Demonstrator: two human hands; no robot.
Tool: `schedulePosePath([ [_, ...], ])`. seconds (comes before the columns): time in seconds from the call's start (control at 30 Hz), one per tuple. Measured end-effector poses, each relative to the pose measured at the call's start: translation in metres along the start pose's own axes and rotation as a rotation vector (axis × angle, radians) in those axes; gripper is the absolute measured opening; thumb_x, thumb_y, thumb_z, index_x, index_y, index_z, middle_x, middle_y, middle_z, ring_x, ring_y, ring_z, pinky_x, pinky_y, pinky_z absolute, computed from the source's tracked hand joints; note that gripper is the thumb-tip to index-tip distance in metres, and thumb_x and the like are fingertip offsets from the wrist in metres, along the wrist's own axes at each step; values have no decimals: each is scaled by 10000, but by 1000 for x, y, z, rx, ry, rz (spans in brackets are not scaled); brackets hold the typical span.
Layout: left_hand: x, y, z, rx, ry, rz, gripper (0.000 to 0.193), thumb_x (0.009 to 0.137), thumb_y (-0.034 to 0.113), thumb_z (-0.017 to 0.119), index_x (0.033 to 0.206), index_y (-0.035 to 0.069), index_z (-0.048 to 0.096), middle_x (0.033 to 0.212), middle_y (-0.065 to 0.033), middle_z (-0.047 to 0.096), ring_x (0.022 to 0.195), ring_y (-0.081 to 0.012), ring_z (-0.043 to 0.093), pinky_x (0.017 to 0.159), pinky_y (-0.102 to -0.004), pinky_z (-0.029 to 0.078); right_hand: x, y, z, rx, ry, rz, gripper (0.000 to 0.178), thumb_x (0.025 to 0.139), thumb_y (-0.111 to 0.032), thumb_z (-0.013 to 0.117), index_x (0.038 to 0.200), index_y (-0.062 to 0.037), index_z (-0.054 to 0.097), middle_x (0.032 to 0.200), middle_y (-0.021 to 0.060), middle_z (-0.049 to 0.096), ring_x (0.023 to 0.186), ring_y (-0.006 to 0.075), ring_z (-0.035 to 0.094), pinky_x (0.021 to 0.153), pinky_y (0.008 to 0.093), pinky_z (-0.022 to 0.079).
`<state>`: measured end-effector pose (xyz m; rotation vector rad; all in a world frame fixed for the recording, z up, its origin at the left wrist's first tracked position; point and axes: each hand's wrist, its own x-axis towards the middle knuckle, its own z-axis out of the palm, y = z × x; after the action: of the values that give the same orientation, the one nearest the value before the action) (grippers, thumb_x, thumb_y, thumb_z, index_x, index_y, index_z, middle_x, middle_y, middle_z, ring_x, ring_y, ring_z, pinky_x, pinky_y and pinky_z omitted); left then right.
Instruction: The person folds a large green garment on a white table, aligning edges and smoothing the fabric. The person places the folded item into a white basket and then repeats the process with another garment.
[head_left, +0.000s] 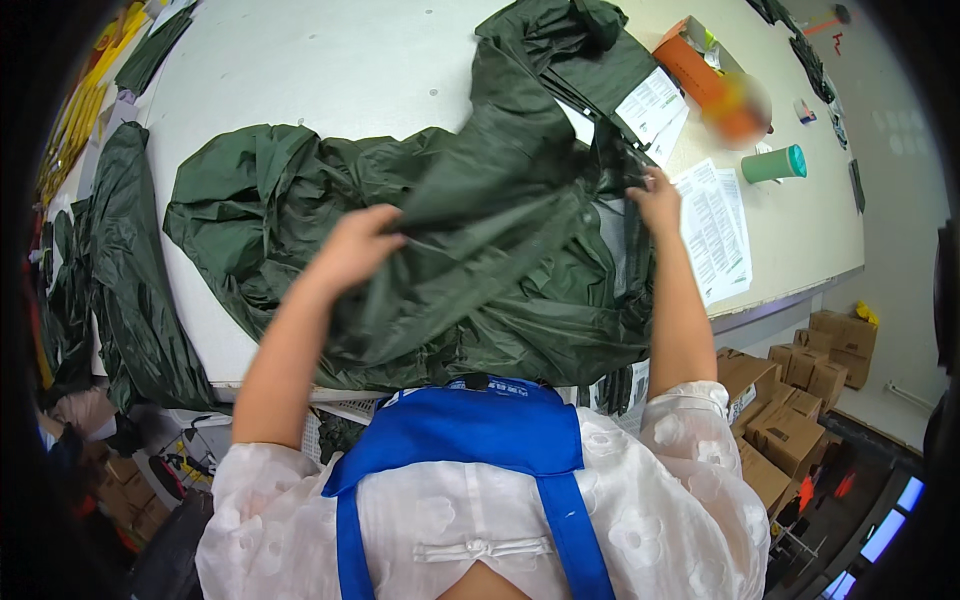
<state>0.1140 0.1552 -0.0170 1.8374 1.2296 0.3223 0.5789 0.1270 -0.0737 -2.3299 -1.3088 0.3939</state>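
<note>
A dark green waterproof garment [520, 260] with a slight sheen lies bunched across the near part of the white table; whether it is a jacket or trousers I cannot tell. At its left-middle, my left hand [362, 245] grips a raised fold, slightly smeared by motion, with its fingertips partly hidden by the cloth. Over on the right, my right hand [657, 203] pinches the garment's dark edge beside a grey inner patch [612, 245]. Just beyond that hand lies a folded green piece [600, 75] with printed sheets [650, 105] on it.
More printed sheets [712, 230] lie on the table [330, 60] at right, near a green cylinder [775, 164], an orange box [690, 60] and a blurred orange-yellow object [737, 110]. Another green garment [140, 270] hangs over the left edge. Cardboard boxes [785, 435] stand on the floor at right.
</note>
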Motion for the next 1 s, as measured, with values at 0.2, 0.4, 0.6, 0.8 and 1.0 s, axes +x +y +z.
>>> schedulePosePath([
  [0.2,12,-38,-81,-267,19,-198,216,910,90,561,1110,13,587,868,21,593,778,-48,505,714,-213,430,39,41,-49,358,226,0,374,713,32,598,1080,-34,621,963,110,659,907,184,616,816,279,458],
  [0.4,-21,-56,-87,349,785,-37,441,808,139,676,1221,77,534,1214,-128,518,1127,-287,487,962,-379,397,59,193,-102,292,600,394,453,753,-135,602,1171,31,557,943,93,613,801,169,570,705,329,479],
  [0.6,-70,-144,-60,314,1015,-433,778,712,346,778,1306,-6,419,1280,-236,454,1204,-390,410,1022,-446,336,-90,-134,-28,326,107,-516,302,808,-66,654,1103,-41,594,1097,95,586,990,177,560,855,311,462],
  [0.8,-24,-117,-51,-183,695,-519,741,732,305,760,1285,-40,407,1048,-205,621,999,-345,599,887,-402,465,-186,-226,76,-313,-521,-1073,471,653,-193,749,1090,-109,595,1087,103,608,736,260,646,615,360,522],
  [1.0,-59,-63,-59,-1375,615,-236,273,878,207,643,1067,43,534,901,-27,614,742,-129,548,651,-281,445,-112,-229,17,375,-594,-591,133,790,-13,612,921,-33,621,787,26,602,717,92,557,655,247,453],
])
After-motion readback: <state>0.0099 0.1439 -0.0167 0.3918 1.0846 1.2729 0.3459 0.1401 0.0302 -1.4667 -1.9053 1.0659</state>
